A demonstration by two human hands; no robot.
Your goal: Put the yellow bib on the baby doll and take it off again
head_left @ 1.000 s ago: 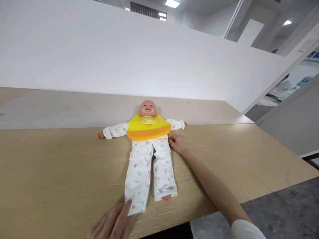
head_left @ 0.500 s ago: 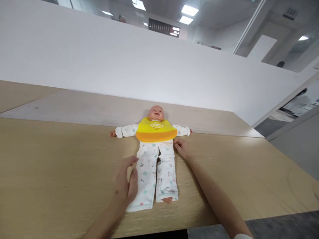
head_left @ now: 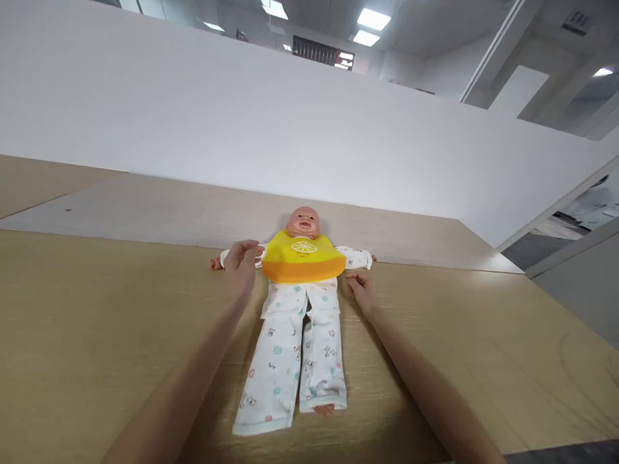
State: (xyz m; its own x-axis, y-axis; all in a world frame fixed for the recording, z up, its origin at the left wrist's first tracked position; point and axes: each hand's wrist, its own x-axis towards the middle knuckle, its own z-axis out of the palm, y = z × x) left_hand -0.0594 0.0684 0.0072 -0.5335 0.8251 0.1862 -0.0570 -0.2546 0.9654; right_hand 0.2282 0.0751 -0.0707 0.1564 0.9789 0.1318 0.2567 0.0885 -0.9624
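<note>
A baby doll (head_left: 304, 222) lies on its back, arms spread, on the wooden table. It wears a white printed top (head_left: 285, 298), matching trousers (head_left: 275, 361) and a yellow bib (head_left: 304, 250) with an orange lower pocket (head_left: 304, 270). One foot (head_left: 324, 409) peeks out of a trouser leg; the other foot is hidden in the cloth. My left hand (head_left: 240, 267) hovers at the doll's sleeve beside the bib's left edge, fingers parted and nothing held. Just off the bib's lower right corner, my right hand (head_left: 363, 293) has loosely bent fingers, with nothing visible in them.
The wooden table (head_left: 120, 322) extends to both sides of the doll. A paler strip of board (head_left: 193, 203) runs along its back, against a white partition (head_left: 265, 129). Glass panels rise above the partition, and a gap shows floor at the right.
My left hand has moved up from beside the trouser leg to the doll's sleeve by the bib. My right hand has shifted slightly away from the doll's side. The trousers lie straighter.
</note>
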